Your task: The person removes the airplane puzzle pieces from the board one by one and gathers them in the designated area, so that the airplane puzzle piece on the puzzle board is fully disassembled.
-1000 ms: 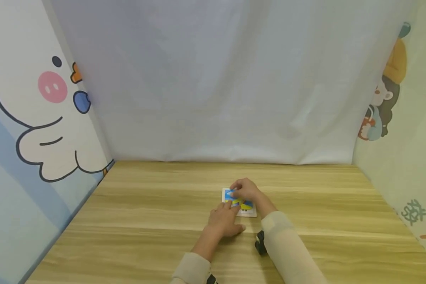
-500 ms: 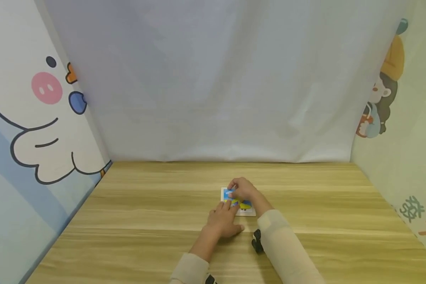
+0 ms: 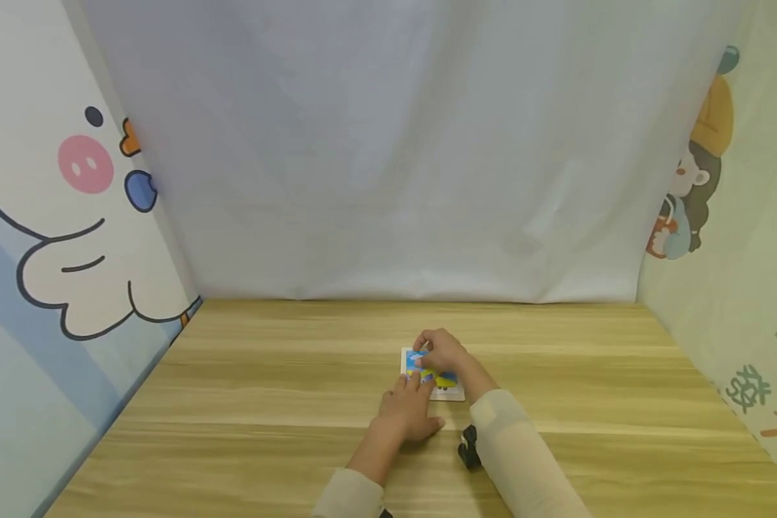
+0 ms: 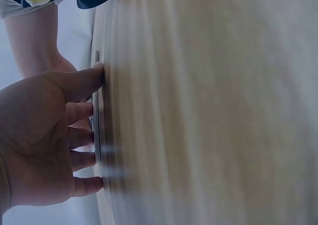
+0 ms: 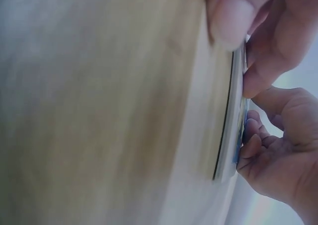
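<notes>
While the left hand (image 3: 409, 414), fingers extended, rests on a flat, white-bordered, blue-and-yellow picture board (image 3: 452, 393) right of lower centre, the curled right hand (image 3: 444, 351) touches its top, any pinch undiscernible; visible printing appears largely complete, any remainder hidden.

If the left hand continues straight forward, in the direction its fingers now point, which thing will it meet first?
The left hand touches the picture board; going straight across it, it would probably meet the right hand first, though how high that hand stands above the board is unclear.
</notes>
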The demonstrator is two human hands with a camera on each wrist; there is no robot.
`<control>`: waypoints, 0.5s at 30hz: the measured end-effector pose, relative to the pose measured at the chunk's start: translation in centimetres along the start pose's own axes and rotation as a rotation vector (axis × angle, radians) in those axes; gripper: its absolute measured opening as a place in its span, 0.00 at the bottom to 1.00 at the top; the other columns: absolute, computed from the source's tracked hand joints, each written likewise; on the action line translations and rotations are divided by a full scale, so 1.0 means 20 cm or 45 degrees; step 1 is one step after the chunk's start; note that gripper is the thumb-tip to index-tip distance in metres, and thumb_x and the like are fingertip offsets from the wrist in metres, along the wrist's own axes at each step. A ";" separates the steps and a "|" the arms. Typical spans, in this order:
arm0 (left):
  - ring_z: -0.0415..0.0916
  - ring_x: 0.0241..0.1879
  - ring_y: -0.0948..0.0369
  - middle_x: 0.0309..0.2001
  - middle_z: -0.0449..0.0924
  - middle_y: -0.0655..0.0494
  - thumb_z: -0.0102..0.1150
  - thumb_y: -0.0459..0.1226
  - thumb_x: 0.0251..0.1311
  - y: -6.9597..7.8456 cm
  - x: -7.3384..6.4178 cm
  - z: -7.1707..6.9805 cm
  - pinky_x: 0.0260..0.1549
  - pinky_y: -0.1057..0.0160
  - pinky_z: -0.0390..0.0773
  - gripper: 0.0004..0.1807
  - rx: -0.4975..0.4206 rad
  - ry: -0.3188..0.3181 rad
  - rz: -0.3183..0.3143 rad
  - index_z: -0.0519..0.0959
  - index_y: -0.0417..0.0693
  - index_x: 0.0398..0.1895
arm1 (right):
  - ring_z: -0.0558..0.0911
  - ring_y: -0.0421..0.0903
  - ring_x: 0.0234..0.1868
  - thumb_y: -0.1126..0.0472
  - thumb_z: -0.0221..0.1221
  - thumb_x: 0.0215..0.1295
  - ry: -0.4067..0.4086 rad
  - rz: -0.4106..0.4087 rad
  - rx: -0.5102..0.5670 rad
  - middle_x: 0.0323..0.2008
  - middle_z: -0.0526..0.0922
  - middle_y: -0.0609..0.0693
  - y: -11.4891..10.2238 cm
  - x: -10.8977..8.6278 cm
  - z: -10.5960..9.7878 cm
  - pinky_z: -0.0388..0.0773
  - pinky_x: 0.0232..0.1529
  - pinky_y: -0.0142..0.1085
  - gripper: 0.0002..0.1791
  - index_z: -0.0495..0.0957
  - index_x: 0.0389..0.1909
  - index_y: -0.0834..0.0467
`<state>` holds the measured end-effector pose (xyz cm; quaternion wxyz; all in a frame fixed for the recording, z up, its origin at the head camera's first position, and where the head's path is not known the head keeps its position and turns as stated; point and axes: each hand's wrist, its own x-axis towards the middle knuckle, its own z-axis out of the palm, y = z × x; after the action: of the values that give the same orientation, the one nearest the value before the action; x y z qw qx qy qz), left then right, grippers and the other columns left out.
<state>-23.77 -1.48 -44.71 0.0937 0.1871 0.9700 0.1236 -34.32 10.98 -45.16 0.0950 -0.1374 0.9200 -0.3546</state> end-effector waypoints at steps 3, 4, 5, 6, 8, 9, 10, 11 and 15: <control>0.49 0.67 0.44 0.69 0.52 0.43 0.58 0.53 0.57 0.01 -0.01 -0.01 0.57 0.41 0.61 0.36 -0.006 -0.002 -0.008 0.63 0.49 0.67 | 0.73 0.46 0.31 0.66 0.65 0.54 -0.007 -0.002 0.001 0.30 0.73 0.51 0.00 0.00 0.01 0.71 0.31 0.36 0.10 0.77 0.37 0.57; 0.49 0.67 0.44 0.69 0.52 0.43 0.58 0.53 0.57 0.01 -0.01 -0.01 0.57 0.41 0.61 0.36 -0.009 -0.001 -0.010 0.63 0.49 0.67 | 0.73 0.47 0.31 0.67 0.65 0.54 -0.008 -0.003 -0.003 0.30 0.73 0.51 0.00 0.00 0.01 0.72 0.31 0.36 0.09 0.77 0.37 0.58; 0.49 0.67 0.44 0.69 0.52 0.43 0.58 0.52 0.57 0.01 -0.01 -0.01 0.57 0.41 0.60 0.36 -0.011 -0.002 -0.012 0.63 0.49 0.67 | 0.73 0.47 0.32 0.67 0.65 0.55 -0.009 -0.002 -0.004 0.31 0.73 0.51 0.00 0.00 0.01 0.72 0.31 0.36 0.09 0.77 0.37 0.58; 0.49 0.67 0.44 0.69 0.52 0.43 0.58 0.52 0.57 0.01 -0.01 -0.02 0.57 0.41 0.60 0.36 -0.011 -0.003 -0.012 0.63 0.49 0.67 | 0.73 0.47 0.32 0.68 0.64 0.55 -0.015 0.002 0.001 0.31 0.74 0.52 -0.01 0.00 0.01 0.72 0.31 0.36 0.09 0.76 0.37 0.58; 0.49 0.67 0.44 0.69 0.52 0.43 0.58 0.52 0.57 0.02 -0.01 -0.02 0.57 0.41 0.60 0.36 -0.013 -0.005 -0.011 0.63 0.49 0.67 | 0.73 0.47 0.32 0.69 0.64 0.55 -0.023 0.008 0.006 0.32 0.74 0.52 -0.01 0.00 0.01 0.73 0.30 0.36 0.10 0.76 0.37 0.59; 0.49 0.67 0.45 0.69 0.52 0.43 0.58 0.52 0.57 0.02 -0.01 -0.02 0.57 0.41 0.60 0.36 -0.013 -0.006 -0.008 0.63 0.49 0.67 | 0.73 0.47 0.32 0.69 0.64 0.55 -0.028 0.018 0.007 0.32 0.74 0.52 -0.02 0.00 0.01 0.73 0.30 0.36 0.09 0.76 0.37 0.59; 0.49 0.67 0.45 0.69 0.52 0.43 0.58 0.52 0.57 0.02 -0.01 -0.02 0.57 0.41 0.60 0.36 -0.012 -0.007 -0.006 0.63 0.49 0.67 | 0.73 0.47 0.33 0.69 0.63 0.55 -0.034 0.022 0.001 0.32 0.74 0.52 -0.02 0.00 0.01 0.73 0.31 0.36 0.09 0.76 0.36 0.59; 0.49 0.67 0.45 0.69 0.52 0.43 0.58 0.52 0.58 0.02 -0.02 -0.02 0.57 0.41 0.60 0.35 -0.016 -0.009 -0.003 0.63 0.49 0.66 | 0.73 0.47 0.33 0.69 0.63 0.55 -0.040 0.033 0.001 0.32 0.74 0.51 -0.02 0.00 0.01 0.73 0.31 0.36 0.09 0.76 0.36 0.58; 0.49 0.67 0.44 0.69 0.52 0.43 0.58 0.52 0.58 0.01 -0.02 -0.02 0.57 0.41 0.59 0.35 -0.029 -0.015 0.007 0.63 0.49 0.66 | 0.74 0.47 0.34 0.69 0.63 0.55 -0.051 0.042 -0.015 0.32 0.75 0.51 -0.03 0.00 0.01 0.73 0.35 0.38 0.10 0.76 0.37 0.58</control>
<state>-23.36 -1.52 -44.22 0.1011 0.1896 0.9675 0.1337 -34.25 10.41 -44.91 0.1185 -0.1299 0.9220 -0.3449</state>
